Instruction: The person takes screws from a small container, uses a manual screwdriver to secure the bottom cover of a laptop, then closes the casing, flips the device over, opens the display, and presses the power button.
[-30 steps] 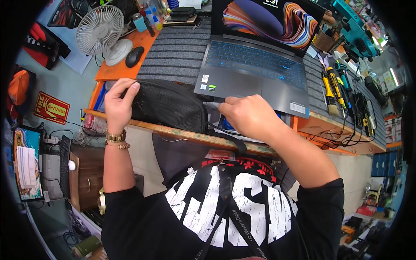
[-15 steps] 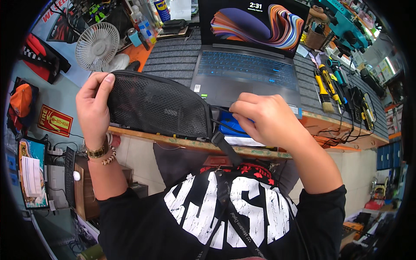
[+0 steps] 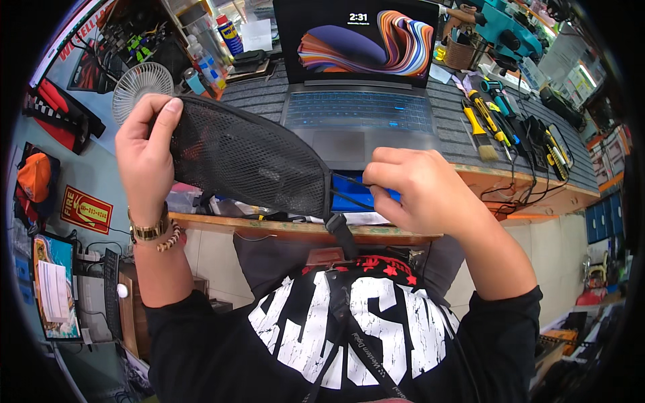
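A black mesh pouch (image 3: 252, 158) is stretched between my hands above an open drawer at the bench's front edge. My left hand (image 3: 149, 134) pinches its upper left corner, thumb on the near face. At the pouch's right end a thin black drawcord (image 3: 351, 189) runs to my right hand (image 3: 411, 185), whose closed fingers grip it. A black strap with a buckle (image 3: 339, 230) hangs from the lower right corner. Behind the pouch sits an open laptop (image 3: 359, 121) with its screen lit. Part of the drawer's contents is hidden by the pouch, though a blue item (image 3: 348, 193) shows.
On the right of the ribbed grey bench mat (image 3: 447, 144) lie a brush (image 3: 478, 134), screwdrivers and several cables (image 3: 524, 191). A small fan (image 3: 142, 87) stands beyond my left hand. Bottles and a spray can (image 3: 230, 37) stand at the back left.
The laptop and bench have shifted left in view. The pouch's right end tilts lower, and its left corner sits slightly higher. Both hands keep their grips.
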Demonstrator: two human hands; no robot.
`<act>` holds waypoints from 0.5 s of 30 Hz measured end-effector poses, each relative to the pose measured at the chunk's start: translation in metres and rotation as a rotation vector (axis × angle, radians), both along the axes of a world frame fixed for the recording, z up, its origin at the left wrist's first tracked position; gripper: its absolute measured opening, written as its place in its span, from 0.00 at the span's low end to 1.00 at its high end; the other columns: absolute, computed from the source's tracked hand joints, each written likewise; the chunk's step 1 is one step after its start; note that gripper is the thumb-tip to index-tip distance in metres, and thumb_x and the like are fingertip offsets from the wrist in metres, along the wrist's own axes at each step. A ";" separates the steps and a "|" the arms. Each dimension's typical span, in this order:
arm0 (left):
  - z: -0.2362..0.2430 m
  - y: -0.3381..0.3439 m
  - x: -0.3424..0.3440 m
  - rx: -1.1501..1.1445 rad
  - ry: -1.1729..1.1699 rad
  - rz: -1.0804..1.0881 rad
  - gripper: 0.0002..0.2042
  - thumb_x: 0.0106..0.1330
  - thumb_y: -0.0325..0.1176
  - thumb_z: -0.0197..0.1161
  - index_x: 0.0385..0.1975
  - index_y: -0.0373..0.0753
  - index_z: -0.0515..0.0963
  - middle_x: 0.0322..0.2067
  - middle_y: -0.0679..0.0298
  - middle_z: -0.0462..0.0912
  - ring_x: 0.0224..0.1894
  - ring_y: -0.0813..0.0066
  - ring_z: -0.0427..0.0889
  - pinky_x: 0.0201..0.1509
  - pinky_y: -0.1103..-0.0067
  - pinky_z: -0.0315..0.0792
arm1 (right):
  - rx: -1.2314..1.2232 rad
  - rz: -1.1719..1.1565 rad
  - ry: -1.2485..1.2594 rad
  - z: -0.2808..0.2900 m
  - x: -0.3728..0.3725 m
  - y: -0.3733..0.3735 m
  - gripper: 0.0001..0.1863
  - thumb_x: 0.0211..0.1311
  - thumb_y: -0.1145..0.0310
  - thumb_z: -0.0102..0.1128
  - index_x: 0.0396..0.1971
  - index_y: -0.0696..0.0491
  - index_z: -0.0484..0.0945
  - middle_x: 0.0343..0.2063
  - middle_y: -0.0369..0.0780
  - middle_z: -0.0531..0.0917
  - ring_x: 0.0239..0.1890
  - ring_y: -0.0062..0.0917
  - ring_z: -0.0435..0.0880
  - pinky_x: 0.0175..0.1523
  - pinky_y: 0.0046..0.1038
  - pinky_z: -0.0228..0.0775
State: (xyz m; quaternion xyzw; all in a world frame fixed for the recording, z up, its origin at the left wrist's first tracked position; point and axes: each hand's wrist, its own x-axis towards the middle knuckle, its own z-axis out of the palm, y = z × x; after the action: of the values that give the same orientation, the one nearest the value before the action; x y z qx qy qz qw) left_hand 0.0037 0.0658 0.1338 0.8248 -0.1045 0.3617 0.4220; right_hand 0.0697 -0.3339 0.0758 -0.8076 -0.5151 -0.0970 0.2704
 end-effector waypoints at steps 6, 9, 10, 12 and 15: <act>0.018 -0.035 0.000 0.101 -0.157 -0.039 0.07 0.84 0.26 0.67 0.42 0.29 0.81 0.39 0.70 0.80 0.43 0.84 0.74 0.51 0.84 0.68 | 0.199 -0.010 0.276 -0.013 0.002 -0.018 0.04 0.71 0.73 0.67 0.39 0.58 0.83 0.34 0.47 0.87 0.36 0.48 0.89 0.43 0.43 0.81; 0.022 -0.046 0.005 0.071 -0.189 -0.062 0.07 0.85 0.26 0.66 0.42 0.29 0.81 0.39 0.70 0.80 0.43 0.84 0.74 0.51 0.84 0.68 | 0.278 0.001 0.409 -0.013 -0.004 -0.030 0.05 0.78 0.75 0.66 0.39 0.61 0.82 0.34 0.43 0.86 0.36 0.31 0.85 0.44 0.34 0.78; 0.022 -0.050 0.007 0.051 -0.192 -0.076 0.07 0.85 0.26 0.66 0.42 0.30 0.81 0.39 0.71 0.80 0.43 0.85 0.74 0.51 0.85 0.68 | 0.298 -0.016 0.465 -0.011 -0.007 -0.036 0.06 0.79 0.74 0.65 0.39 0.61 0.82 0.35 0.42 0.87 0.37 0.29 0.85 0.45 0.32 0.78; 0.019 -0.061 0.010 -0.001 -0.165 -0.105 0.07 0.86 0.27 0.66 0.42 0.30 0.82 0.39 0.72 0.80 0.43 0.86 0.73 0.50 0.85 0.67 | 0.370 -0.022 0.601 -0.005 -0.009 -0.048 0.10 0.82 0.74 0.63 0.37 0.62 0.81 0.39 0.41 0.89 0.40 0.21 0.85 0.48 0.28 0.80; 0.007 -0.082 0.015 -0.075 -0.081 -0.164 0.07 0.86 0.28 0.66 0.42 0.31 0.82 0.38 0.75 0.79 0.42 0.88 0.72 0.48 0.86 0.65 | 0.576 0.008 0.685 0.000 -0.011 -0.062 0.09 0.81 0.71 0.66 0.40 0.62 0.86 0.36 0.37 0.90 0.39 0.17 0.85 0.47 0.27 0.80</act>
State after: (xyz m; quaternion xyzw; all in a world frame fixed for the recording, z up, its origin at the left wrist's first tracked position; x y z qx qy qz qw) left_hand 0.0190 -0.0159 0.1408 0.7819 -0.1751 0.3625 0.4761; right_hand 0.0587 -0.3961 0.0754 -0.6829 -0.3507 0.0378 0.6397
